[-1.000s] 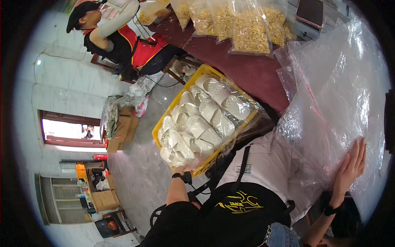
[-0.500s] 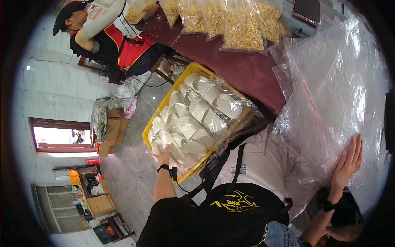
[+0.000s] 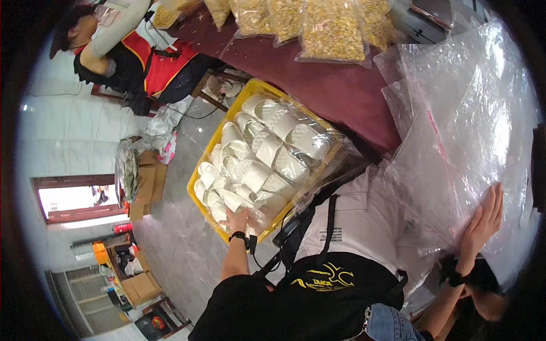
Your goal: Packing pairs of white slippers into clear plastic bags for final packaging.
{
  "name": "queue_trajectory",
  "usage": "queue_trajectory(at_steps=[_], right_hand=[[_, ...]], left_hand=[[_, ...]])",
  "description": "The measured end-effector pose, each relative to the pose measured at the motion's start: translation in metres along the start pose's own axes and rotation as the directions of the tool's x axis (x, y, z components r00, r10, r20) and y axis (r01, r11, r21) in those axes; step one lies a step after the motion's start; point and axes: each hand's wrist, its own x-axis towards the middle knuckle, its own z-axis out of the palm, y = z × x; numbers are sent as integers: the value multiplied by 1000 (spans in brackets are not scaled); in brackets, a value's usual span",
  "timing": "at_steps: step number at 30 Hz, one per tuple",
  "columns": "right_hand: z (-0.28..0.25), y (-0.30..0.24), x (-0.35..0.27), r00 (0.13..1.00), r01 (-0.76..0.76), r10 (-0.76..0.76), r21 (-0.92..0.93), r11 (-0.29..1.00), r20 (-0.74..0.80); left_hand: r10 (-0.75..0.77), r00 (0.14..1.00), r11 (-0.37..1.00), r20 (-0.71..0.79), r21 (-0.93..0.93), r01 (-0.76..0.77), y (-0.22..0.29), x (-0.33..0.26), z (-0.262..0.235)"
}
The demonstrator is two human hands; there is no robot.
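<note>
A yellow crate (image 3: 200,165) is filled with white slippers (image 3: 267,150) in clear plastic wrapping. At its near edge, my left hand (image 3: 238,220) reaches in with the fingers closed around the end of a slipper; the slipper and wrapping partly hide the fingertips. On the right, a stack of large clear plastic bags (image 3: 455,119) with reddish seam lines lies spread out. My right hand (image 3: 482,223) rests flat on the bags' lower part, fingers stretched out and holding nothing.
Filled bags of yellowish pieces (image 3: 333,34) stand along the far side of the maroon-covered table (image 3: 347,91). A co-worker in a red and black apron (image 3: 159,62) sits at the far left. Cardboard boxes (image 3: 149,184) stand by the left wall.
My left hand has moved slightly right and down along the crate's near edge, and its spread fingers have closed on a slipper. My right hand stays flat on the bags. The whole view has shifted slightly.
</note>
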Motion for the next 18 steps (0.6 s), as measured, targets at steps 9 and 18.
queue_trajectory(at_steps=[9, 18], right_hand=[[-7, -13, 1, 994, -105, 103, 100, 989, 20], [-13, -30, -7, 988, -157, 153, 220, 963, 32]], left_hand=[[286, 947, 620, 146, 725, -299, -21, 71, 49], [544, 416, 11, 729, 489, -872, 97, 43, 38]])
